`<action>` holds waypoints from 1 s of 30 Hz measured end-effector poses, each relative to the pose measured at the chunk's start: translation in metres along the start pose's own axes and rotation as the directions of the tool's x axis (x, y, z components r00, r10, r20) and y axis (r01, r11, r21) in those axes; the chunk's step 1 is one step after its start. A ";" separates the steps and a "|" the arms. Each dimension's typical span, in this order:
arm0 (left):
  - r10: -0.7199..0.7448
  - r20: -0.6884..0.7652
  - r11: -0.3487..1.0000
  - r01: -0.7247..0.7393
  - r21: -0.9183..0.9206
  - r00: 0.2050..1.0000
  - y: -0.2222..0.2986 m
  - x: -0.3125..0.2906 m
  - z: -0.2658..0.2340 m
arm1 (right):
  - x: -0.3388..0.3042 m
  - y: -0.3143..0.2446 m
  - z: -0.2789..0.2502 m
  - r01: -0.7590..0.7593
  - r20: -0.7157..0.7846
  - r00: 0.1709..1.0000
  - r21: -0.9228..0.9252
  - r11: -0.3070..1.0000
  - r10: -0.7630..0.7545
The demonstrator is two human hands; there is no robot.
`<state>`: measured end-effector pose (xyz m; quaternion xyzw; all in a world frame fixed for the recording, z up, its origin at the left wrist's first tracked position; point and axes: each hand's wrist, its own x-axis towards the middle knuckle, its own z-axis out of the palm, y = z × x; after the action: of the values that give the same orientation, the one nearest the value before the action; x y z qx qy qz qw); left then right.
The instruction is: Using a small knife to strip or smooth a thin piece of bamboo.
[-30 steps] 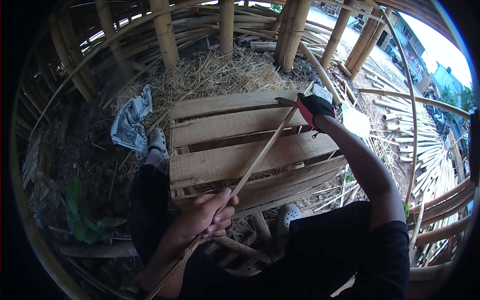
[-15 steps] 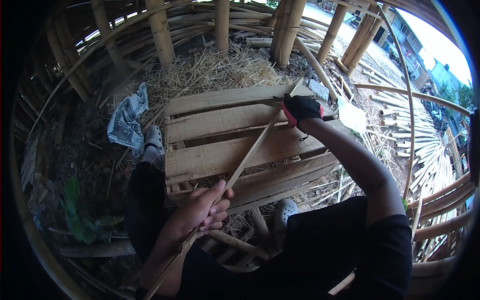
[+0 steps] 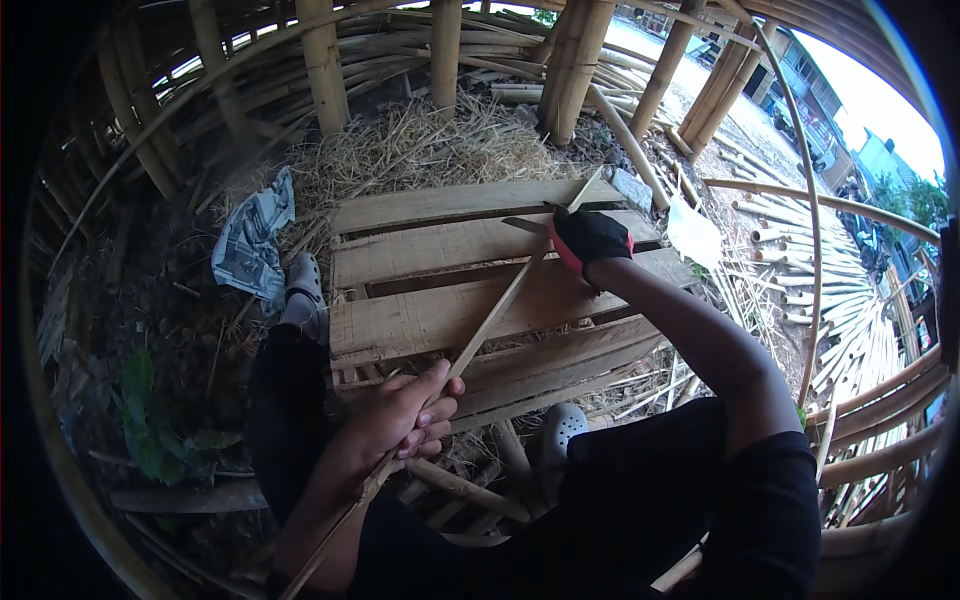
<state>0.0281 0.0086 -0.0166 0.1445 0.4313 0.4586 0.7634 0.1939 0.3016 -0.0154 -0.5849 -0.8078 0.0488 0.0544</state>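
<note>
Fingers of my left hand (image 3: 400, 425) grip a bamboo strip (image 3: 495, 320) at lower centre; my gloved right hand (image 3: 590, 240) clamps a knife (image 3: 525, 225) above the wooden pallet (image 3: 420, 320).

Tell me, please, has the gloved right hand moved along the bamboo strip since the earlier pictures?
Yes. The right hand has slid up the bamboo strip, away from the body, from the pallet's right edge toward its top planks.

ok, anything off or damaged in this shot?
Nothing broken. Oddities: a crumpled sheet of newspaper lies loose in the straw left of the wooden pallet, and only the right hand is gloved; the bare left hand grips the bamboo strip that the knife meets.
</note>
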 end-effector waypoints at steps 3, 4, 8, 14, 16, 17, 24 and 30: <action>0.004 0.005 1.000 -0.004 0.011 1.000 0.003 0.001 0.003 | 0.013 0.009 -0.007 0.007 0.001 1.000 -0.023 1.000 -0.007; 0.007 0.002 1.000 -0.007 0.014 1.000 0.003 0.001 0.005 | 0.016 0.013 -0.006 0.013 -0.032 0.999 -0.039 0.999 -0.014; -0.004 -0.030 1.000 0.004 0.017 1.000 0.002 0.001 0.002 | -0.012 -0.008 0.004 0.053 -0.042 0.998 -0.026 0.998 -0.054; -0.006 -0.030 1.000 0.006 0.016 1.000 0.003 0.003 0.006 | 0.000 0.001 0.008 0.022 -0.044 0.999 -0.055 0.998 -0.025; -0.010 0.006 1.000 0.010 0.001 1.000 0.002 0.003 0.000 | -0.023 -0.013 0.001 0.040 -0.038 0.998 -0.050 0.998 -0.042; -0.009 0.004 1.000 0.009 0.000 1.000 0.002 0.003 0.001 | -0.017 -0.011 0.000 0.041 -0.037 0.998 -0.049 0.998 -0.043; 0.007 -0.017 0.999 -0.007 0.032 1.000 0.000 0.005 0.003 | -0.024 -0.010 0.003 0.036 -0.045 0.998 -0.013 0.999 -0.037; 0.014 -0.028 0.997 -0.012 0.071 1.000 0.001 0.006 0.009 | 0.010 0.015 -0.008 0.019 0.006 1.000 -0.050 0.999 -0.019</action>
<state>0.0360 0.0157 -0.0132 0.1678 0.4571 0.4502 0.7485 0.2063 0.3158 -0.0093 -0.5783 -0.8144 0.0295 0.0381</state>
